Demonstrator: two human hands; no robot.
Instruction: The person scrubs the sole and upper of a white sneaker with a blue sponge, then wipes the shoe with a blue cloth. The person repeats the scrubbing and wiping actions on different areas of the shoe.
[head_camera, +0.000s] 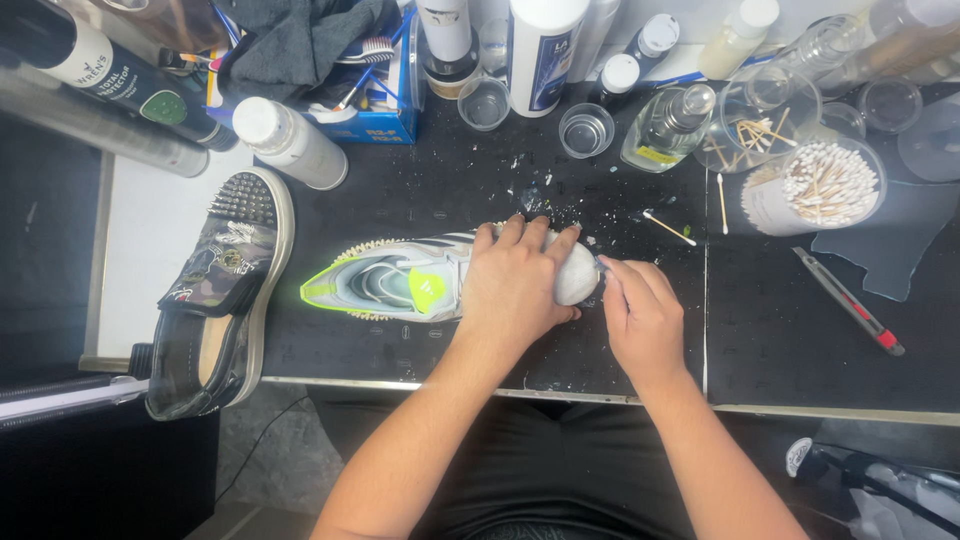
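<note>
Sneaker (400, 283) pinned under left hand (515, 285); right hand (640, 318) touching toe.

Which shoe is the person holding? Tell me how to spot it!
Look at the middle of the black work mat. Under the left hand lies the white sneaker. Unlike the camouflage spiked shoe beside it, it has neon yellow trim and dark stripes.
</note>
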